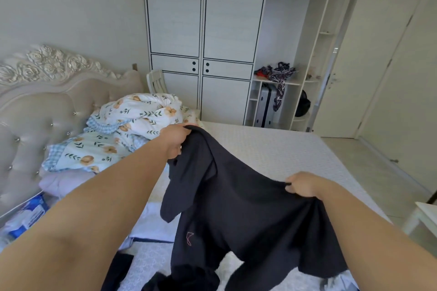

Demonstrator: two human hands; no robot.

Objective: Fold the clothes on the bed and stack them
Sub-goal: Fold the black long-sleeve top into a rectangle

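Nearest: your bare forearms reached out over the white quilted mattress [272,149] | grip: your left hand [176,140] and right hand [301,184] each clutched an edge of the dark navy cotton shirt [238,215], hanging above that mattress | step: spreading, I judged | next: lay it flat, smooth, fold.

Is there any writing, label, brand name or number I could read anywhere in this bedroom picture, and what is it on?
No text can be read in this picture.
Blue and white package at the bed's left edge: it carries print, but it is too blurred to read.
Dark garment held up by both hands: a small pink stitched mark, a looping shape rather than readable letters.
White wardrobe: only black outlines and round dots, no words.
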